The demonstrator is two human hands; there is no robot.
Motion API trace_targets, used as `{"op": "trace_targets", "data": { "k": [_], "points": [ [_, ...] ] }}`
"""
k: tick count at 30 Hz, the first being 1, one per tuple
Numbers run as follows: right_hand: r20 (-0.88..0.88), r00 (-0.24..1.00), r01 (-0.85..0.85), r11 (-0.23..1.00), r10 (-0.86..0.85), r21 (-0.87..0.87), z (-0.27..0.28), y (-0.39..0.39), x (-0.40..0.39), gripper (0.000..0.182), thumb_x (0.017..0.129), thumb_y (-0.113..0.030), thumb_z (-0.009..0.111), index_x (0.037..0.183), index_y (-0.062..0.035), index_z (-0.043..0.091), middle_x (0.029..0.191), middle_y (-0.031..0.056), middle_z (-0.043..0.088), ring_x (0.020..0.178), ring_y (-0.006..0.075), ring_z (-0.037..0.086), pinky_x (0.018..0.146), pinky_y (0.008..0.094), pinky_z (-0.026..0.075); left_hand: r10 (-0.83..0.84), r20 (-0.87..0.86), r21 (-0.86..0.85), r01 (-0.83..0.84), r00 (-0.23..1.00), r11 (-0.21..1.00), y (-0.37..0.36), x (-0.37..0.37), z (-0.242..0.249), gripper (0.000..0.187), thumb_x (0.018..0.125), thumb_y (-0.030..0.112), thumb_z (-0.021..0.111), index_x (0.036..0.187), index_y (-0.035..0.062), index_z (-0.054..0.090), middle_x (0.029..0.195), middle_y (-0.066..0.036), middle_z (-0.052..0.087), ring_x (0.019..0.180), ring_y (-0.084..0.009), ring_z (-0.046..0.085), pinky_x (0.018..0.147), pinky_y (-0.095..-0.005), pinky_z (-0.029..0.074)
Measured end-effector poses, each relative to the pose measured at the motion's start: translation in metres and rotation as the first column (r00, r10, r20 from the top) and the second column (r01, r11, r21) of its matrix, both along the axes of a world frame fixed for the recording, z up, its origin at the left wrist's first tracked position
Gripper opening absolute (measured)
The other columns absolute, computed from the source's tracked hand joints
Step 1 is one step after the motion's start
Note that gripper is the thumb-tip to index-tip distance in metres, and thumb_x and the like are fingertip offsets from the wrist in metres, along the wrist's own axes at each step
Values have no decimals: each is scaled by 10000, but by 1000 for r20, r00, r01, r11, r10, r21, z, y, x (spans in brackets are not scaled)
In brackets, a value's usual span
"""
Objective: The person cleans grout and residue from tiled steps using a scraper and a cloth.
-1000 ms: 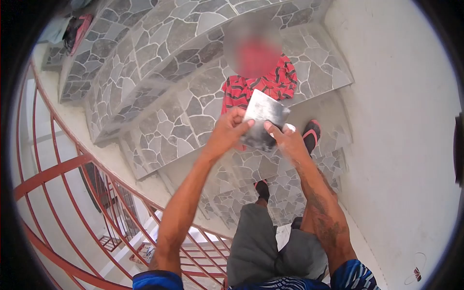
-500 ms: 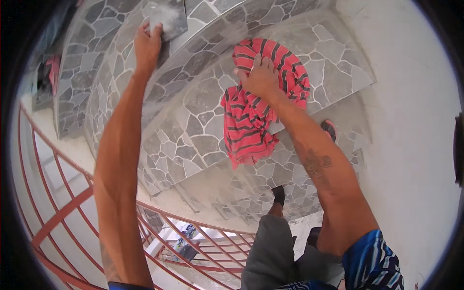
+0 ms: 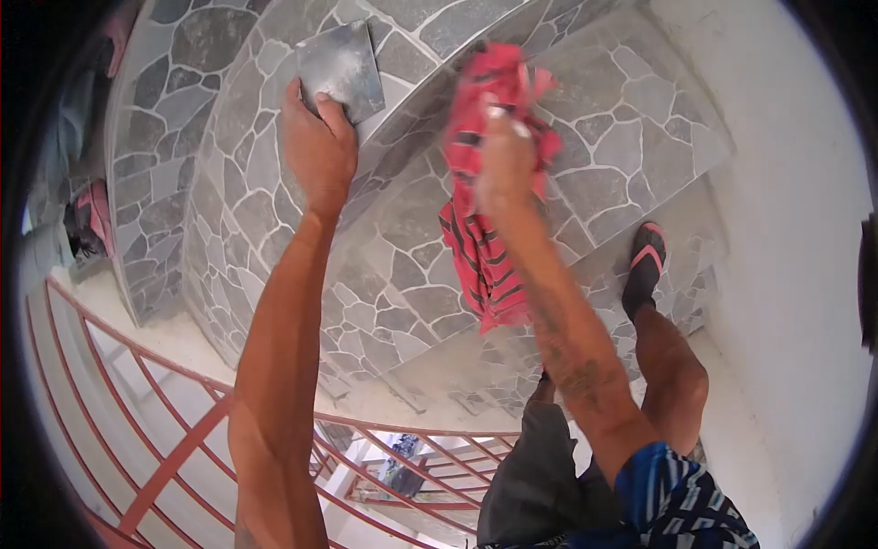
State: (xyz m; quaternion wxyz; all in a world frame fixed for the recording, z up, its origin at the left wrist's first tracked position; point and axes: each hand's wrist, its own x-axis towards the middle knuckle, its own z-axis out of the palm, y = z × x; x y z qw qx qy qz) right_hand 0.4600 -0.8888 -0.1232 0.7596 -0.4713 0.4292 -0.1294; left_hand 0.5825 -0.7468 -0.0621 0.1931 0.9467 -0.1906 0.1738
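My left hand (image 3: pixel 320 154) pinches the near edge of a thin, dark grey square plate (image 3: pixel 352 69), its thumb on top. A whitish smear covers the middle of the plate, which is over a stone-patterned step. To the right, my right hand (image 3: pixel 506 160), blurred by motion, has its fingers closed on a red cloth with black stripes (image 3: pixel 489 265). The cloth's upper part is bunched up around the fingers, and its lower part trails down across the step below. Some of the fingertips are smeared out of detail.
Curved steps (image 3: pixel 393 247) faced with irregular grey stones and pale joints fill the middle. A red metal railing (image 3: pixel 183 448) runs along the lower left. On the right stands a white wall (image 3: pixel 777 229). My sandalled foot (image 3: pixel 646 261) rests on a lower step.
My right hand has gathered the spread cloth into a narrower bunch and shifted it slightly up. The left hand and plate appear lower and further right; the view has shifted too.
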Motion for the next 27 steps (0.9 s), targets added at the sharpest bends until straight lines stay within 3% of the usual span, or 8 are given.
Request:
{"op": "trace_targets", "data": {
  "k": [4,9,14,17,18,23,24,27],
  "points": [
    [-83,995,19,903,-60,-429,-9,60,60,511,1050,-373,346,1122,94,541,1080,256,627,944,305,571,834,441,420,58,-95,31,-55,994,998,-7,-4,9,482,958,236,472,1334,-65,466,1243,-292,577,1120,-446,569,949,-469,444],
    [-136,902,430,829,-410,358,-45,35,78,538,1047,-408,327,1034,79,558,955,171,620,882,302,589,823,447,463,27,-44,39,-26,999,999,-4,0,6,477,962,232,465,1331,-70,463,1276,-285,558,1135,-448,560,964,-474,438],
    [-60,971,203,928,-233,-312,-12,57,67,450,1041,-360,365,937,29,564,877,163,613,795,271,581,751,469,479,-10,-33,38,12,999,999,-1,-7,1,474,963,222,463,1333,-74,458,1291,-282,550,1155,-443,550,973,-473,433],
    [-156,956,201,944,-247,-263,-53,37,81,374,1019,-294,394,988,35,566,972,256,637,896,400,602,785,507,468,-10,5,42,10,1000,999,-6,5,6,473,963,213,461,1340,-73,452,1294,-278,549,1167,-440,543,979,-471,429],
    [-198,908,393,914,-368,102,-28,25,83,369,1015,-286,396,1003,42,566,994,273,635,922,427,597,794,509,462,9,-19,45,-8,1000,999,-4,0,6,473,963,211,461,1342,-72,450,1295,-277,549,1168,-441,542,980,-470,429],
    [8,982,188,981,-189,35,23,32,59,455,1030,-329,361,1146,66,553,1050,301,626,958,454,572,844,462,444,8,-49,45,-6,999,999,-5,-6,6,468,967,208,455,1350,-63,446,1298,-268,550,1170,-435,543,977,-468,431],
    [-33,987,135,936,-154,-326,1,38,61,487,1036,-361,340,1125,66,555,1016,297,629,928,426,579,840,461,442,3,-32,51,-2,999,999,-4,-5,2,467,969,209,454,1349,-62,447,1299,-268,549,1170,-434,544,974,-469,432],
    [-82,908,418,903,-411,98,-47,7,83,456,1031,-332,349,1069,73,554,964,275,637,884,387,590,813,464,435,3,-4,40,-3,1000,999,-8,2,5,465,975,216,447,1349,-61,448,1299,-267,549,1167,-432,547,973,-468,434]
  ]
}}
